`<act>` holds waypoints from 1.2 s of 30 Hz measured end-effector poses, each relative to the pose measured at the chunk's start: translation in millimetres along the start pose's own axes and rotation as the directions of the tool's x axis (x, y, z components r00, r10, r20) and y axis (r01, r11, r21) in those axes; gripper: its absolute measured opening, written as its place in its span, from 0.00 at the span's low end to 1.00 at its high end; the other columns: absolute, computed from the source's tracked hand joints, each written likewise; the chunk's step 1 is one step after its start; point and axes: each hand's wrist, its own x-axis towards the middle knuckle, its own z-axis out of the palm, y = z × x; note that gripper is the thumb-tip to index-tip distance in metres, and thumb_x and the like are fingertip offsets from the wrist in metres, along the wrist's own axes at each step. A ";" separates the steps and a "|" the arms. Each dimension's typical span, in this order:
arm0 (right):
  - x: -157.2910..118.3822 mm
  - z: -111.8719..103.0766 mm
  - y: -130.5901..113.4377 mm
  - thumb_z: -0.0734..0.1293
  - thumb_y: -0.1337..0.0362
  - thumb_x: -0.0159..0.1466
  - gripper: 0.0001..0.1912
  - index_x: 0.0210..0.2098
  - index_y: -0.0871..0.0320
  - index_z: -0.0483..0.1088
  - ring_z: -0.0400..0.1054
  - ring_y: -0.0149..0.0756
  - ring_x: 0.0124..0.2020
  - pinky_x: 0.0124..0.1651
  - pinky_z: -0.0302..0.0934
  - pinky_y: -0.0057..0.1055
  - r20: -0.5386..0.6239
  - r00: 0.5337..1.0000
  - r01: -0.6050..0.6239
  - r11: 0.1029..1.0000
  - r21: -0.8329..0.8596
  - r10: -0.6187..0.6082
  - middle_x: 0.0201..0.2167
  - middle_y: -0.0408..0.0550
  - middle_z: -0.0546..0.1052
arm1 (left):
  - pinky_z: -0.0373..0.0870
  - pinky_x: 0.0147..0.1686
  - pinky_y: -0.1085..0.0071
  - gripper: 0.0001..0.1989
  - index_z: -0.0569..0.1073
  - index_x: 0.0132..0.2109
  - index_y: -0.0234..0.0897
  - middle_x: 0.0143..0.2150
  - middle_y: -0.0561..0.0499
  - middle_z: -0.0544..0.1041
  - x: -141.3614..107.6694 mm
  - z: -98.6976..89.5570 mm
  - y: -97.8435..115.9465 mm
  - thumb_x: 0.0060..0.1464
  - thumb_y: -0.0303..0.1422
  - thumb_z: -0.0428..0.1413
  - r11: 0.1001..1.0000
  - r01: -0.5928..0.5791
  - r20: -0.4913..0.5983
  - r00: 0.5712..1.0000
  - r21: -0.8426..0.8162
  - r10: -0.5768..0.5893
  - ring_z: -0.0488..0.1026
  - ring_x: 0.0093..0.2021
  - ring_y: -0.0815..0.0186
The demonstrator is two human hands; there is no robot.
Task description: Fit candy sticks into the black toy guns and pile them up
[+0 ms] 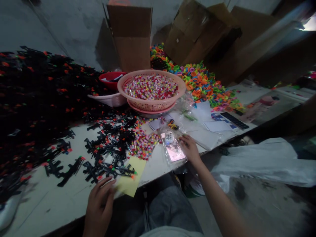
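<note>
My left hand [100, 200] is at the front edge of the table, fingers bent and apart, with nothing in it. Just beyond its fingertips lie a yellow sheet of paper [132, 186] and black toy guns [92, 171] with orange and green tips. My right hand [190, 148] rests on the table with its fingers curled together at the right edge of a clear plastic bag [170, 162]. Inside the bag is a flat, pink, phone-like thing [175, 152]. What the right fingertips pinch, if anything, is too dark to make out.
A pink basket [123, 87] holds small colourful capsules; more capsules [143, 144] lie loose before it. Black toy guns [41, 98] heap up at left, bright plastic pieces [202, 82] behind right. Cardboard boxes [133, 49] stand at the back. A pink bottle [259, 107] is at right.
</note>
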 end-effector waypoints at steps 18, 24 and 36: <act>-14.4 -45.7 -29.3 0.50 0.55 0.70 0.23 0.40 0.53 0.75 0.60 0.43 0.58 0.61 0.51 0.47 0.130 0.971 0.188 0.975 0.117 -0.203 0.53 0.50 0.70 | 0.60 0.55 0.49 0.11 0.73 0.44 0.39 0.44 0.42 0.76 6.0 7.0 -21.7 0.52 0.28 0.55 0.889 -0.069 -0.158 0.975 0.454 0.156 0.73 0.42 0.56; -12.7 -40.6 -31.1 0.49 0.55 0.70 0.23 0.48 0.54 0.72 0.58 0.43 0.58 0.61 0.49 0.49 0.136 0.983 0.123 0.992 0.000 -0.122 0.53 0.52 0.69 | 0.61 0.54 0.49 0.10 0.73 0.43 0.37 0.44 0.42 0.76 9.6 5.1 -13.4 0.53 0.28 0.55 0.871 -0.065 -0.132 0.980 0.487 0.146 0.73 0.42 0.55; 46.7 -7.8 -29.8 0.47 0.53 0.70 0.26 0.49 0.49 0.73 0.49 0.49 0.64 0.65 0.33 0.58 0.235 0.972 0.034 0.985 -0.169 0.007 0.59 0.47 0.65 | 0.62 0.50 0.50 0.13 0.73 0.44 0.41 0.45 0.42 0.76 7.3 6.1 -31.2 0.49 0.31 0.57 0.902 -0.027 -0.109 0.991 0.431 0.082 0.73 0.40 0.53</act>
